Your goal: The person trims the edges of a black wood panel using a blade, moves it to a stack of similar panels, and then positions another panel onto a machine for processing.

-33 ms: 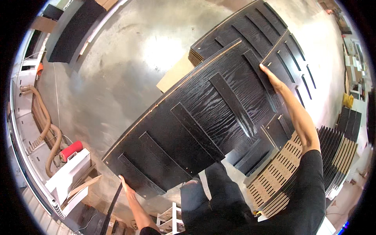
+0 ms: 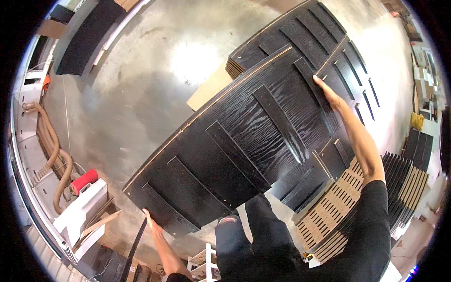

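Observation:
A large black wood-grain panel with several raised slats is held aslant in front of my legs, its long bare-wood edge facing away to the left. My left hand grips its near left end, thumb on the edge and the other fingers mostly hidden. At the far right end my right hand is closed on the panel's border, arm stretched out. Past that end lies a stack of similar black slatted panels, partly covered by the held one. A thin dark strip runs down beside my left hand.
Slotted tan boards are stacked by my right arm, next to upright black-and-tan boards. On the left are a ribbed brown hose, a red cylinder and a white cabinet. A white rack stands near my legs.

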A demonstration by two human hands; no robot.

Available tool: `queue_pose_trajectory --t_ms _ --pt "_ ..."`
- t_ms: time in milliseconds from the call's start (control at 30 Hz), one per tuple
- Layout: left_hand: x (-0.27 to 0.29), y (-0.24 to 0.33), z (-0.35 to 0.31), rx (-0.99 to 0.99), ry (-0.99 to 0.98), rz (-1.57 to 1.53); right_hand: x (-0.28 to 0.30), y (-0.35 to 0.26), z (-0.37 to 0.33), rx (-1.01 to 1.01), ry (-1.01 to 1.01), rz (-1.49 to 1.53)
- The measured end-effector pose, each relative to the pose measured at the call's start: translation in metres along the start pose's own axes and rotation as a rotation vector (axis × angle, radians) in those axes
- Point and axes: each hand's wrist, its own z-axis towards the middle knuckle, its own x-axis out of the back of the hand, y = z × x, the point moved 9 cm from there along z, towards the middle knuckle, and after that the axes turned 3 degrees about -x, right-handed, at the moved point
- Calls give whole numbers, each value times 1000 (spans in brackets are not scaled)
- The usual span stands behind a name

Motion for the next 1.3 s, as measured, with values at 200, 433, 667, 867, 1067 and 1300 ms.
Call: queue_pose_trajectory --t_ms 200,433,667,867,1067,1300 --pt "-68 -24 55 -10 -7 -8 11 -26 48 -15 127 -87" --pt "-109 -36 86 -44 -3 29 48 -15 101 -15 218 -123" --pt "-110 -61 94 15 -5 -15 38 -12 128 -52 127 -194" --pt "-115 -52 82 19 10 36 35 -22 120 -66 152 -247" --pt "-124 -53 54 6 39 4 10 -43 108 249 255 -475" --pt "-112 -78 82 86 -77 -114 -57 -55 49 695 677 -973"
